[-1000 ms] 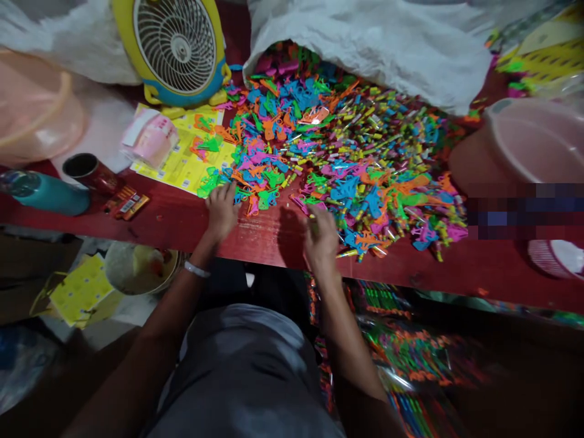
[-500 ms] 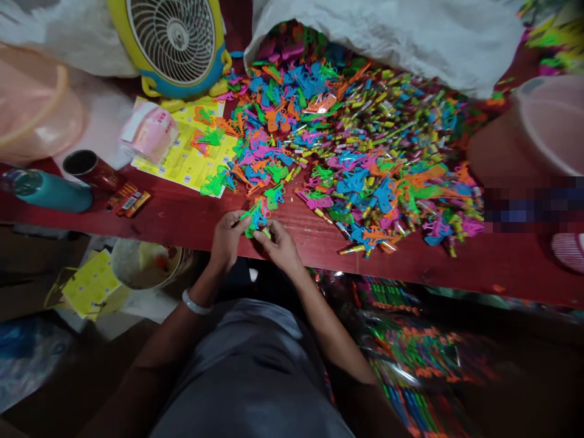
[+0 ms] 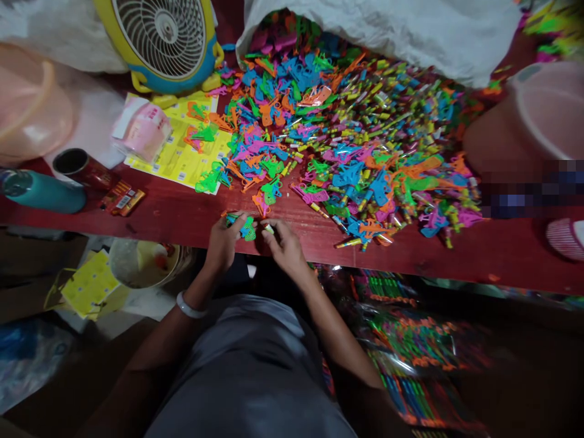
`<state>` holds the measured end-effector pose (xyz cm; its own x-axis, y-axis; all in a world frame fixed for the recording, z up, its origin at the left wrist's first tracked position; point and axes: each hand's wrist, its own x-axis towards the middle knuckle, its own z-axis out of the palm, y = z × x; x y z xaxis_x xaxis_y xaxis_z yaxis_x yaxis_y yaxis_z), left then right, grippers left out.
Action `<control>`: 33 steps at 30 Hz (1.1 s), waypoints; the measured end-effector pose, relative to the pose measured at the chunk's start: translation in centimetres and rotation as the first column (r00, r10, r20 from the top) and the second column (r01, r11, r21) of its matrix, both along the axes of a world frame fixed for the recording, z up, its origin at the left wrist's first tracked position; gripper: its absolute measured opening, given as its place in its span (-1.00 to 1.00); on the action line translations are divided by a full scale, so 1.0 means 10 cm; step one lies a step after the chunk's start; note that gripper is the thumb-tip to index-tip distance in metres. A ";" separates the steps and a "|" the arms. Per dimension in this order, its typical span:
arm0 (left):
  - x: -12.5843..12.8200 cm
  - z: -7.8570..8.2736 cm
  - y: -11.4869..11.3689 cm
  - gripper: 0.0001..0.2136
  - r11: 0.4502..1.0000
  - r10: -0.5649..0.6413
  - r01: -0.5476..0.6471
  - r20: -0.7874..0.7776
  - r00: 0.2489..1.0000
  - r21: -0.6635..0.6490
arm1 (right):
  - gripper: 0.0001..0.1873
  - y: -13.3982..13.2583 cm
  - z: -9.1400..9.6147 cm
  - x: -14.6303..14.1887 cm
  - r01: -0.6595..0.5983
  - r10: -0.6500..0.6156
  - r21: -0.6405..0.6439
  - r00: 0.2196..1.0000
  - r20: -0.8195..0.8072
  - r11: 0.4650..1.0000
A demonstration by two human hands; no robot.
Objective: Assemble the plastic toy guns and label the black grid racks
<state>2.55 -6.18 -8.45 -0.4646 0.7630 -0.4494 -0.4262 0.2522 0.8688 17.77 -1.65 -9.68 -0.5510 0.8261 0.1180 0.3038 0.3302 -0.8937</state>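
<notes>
My left hand (image 3: pixel 221 244) is closed around a few small flat plastic toy guns (image 3: pixel 247 229), green and blue, just above the table's front edge. To its right my right hand (image 3: pixel 286 248) pinches a small pale tube (image 3: pixel 269 229) with a yellowish-green tint. A narrow gap lies between the two hands. Just beyond them on the red table (image 3: pixel 182 219) rest loose toy guns (image 3: pixel 269 193) in green, orange and pink. Farther right spreads a big heap of toy guns (image 3: pixel 356 173) mixed with short wrapped tubes (image 3: pixel 383 97).
A yellow-blue fan (image 3: pixel 166 36), a tissue pack (image 3: pixel 142 131) on yellow printed sheets (image 3: pixel 182 146), a dark cup (image 3: pixel 79 167) and a teal bottle (image 3: pixel 48 191) stand left. A white sack (image 3: pixel 387 30) lies behind the heap, a pink bucket (image 3: pixel 497 128) at right. Below hangs a bin (image 3: pixel 141 264).
My hands have moved apart slightly and down from the loose toy guns. The toy guns are now in the left hand alone, and a small tube shows in the right.
</notes>
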 end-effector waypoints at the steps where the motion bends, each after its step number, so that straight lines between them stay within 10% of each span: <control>1: -0.01 0.01 -0.01 -0.62 1.000 0.010 -0.010 0.013 1.000 -0.008 | -0.75 0.02 -0.01 0.02 0.010 -0.011 -0.023 1.000 -0.007 1.000; 12: 0.06 -0.04 -0.03 -0.73 0.991 -0.088 0.098 -0.107 0.990 0.093 | -0.65 0.04 -0.18 -0.01 0.004 -0.017 -0.203 0.998 -0.065 0.979; 33: 0.18 -0.13 -0.02 -0.72 1.000 0.019 -0.015 -0.213 0.977 0.021 | -0.72 -0.17 -0.26 -0.05 0.101 -0.102 0.091 0.995 0.010 0.991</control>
